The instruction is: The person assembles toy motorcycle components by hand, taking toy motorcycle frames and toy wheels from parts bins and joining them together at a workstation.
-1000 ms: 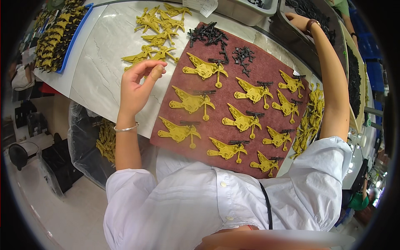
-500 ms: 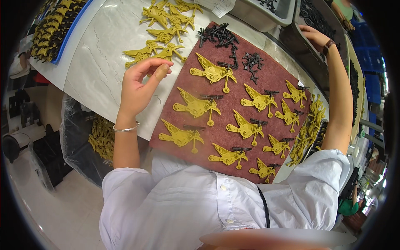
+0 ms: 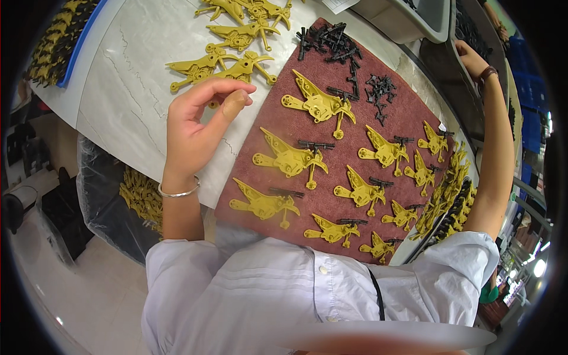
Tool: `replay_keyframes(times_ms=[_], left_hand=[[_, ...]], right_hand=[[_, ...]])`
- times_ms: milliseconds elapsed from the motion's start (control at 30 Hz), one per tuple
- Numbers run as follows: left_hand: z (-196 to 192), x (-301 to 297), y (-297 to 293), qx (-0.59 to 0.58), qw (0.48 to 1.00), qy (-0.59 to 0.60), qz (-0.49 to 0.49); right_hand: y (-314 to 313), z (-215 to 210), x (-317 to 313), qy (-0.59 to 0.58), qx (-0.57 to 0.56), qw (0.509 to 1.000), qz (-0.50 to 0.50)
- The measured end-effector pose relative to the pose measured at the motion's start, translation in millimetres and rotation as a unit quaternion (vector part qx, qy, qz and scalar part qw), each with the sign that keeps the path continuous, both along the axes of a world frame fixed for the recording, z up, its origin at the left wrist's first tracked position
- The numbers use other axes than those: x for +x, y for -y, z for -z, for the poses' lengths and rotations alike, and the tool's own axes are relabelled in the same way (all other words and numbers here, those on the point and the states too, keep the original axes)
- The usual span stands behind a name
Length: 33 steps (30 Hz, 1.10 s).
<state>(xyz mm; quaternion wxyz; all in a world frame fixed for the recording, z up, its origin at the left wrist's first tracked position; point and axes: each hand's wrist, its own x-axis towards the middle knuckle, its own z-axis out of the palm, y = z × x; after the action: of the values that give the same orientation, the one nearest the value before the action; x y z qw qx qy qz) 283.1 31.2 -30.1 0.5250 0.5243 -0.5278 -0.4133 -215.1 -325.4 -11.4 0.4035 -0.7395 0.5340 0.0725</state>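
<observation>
My left hand hovers over the pale tabletop beside a cluster of yellow moulded parts. Its thumb and forefinger meet in a loose pinch; whether something small sits between the tips is not visible. Far to the right, my right hand reaches over the wall of a deep grey bin holding black parts; the wall hides its fingertips. Between my arms, a dark red cloth carries rows of yellow parts, each with a pointed spike and a jointed arm. Thin black rods lie at them.
On the cloth's far end are a heap of black rods and smaller black pieces. A grey tray stands behind. Yellow pieces pile up along the right edge. Below the table's left edge is a lined container with yellow parts.
The cloth and its parts have shifted slightly right in view, as the view itself has moved. My left hand keeps its pinched pose, and my right hand stays at the bin, fingers more hidden.
</observation>
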Motion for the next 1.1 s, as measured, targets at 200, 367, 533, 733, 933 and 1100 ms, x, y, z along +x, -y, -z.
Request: replay_keyframes(times_ms=[200,367,533,733,933,1100], left_hand=[[-1,2,-2,-0.007,0.999,-0.044,0.011],[-7,-2,-5,-0.005,0.992,-0.12,0.043],[-33,-45,-19,0.062,0.943,-0.286,0.155],[-50,-115,-53,0.168,0.803,-0.528,0.22],[-15,-125,-75,0.221,0.733,-0.623,0.159],[-9,-122,-91,0.228,0.726,-0.619,0.197]], right_hand=[[-51,-56,31,0.055,-0.113,0.981,0.15],[-125,-95,24,0.381,-0.111,0.894,0.208],[-268,-82,135,0.504,-0.04,0.801,0.32],[-388,-50,234,0.536,-0.032,0.81,0.238],[-421,-29,237,0.465,-0.214,0.827,0.232],[-447,-30,225,0.473,-0.189,0.828,0.236]])
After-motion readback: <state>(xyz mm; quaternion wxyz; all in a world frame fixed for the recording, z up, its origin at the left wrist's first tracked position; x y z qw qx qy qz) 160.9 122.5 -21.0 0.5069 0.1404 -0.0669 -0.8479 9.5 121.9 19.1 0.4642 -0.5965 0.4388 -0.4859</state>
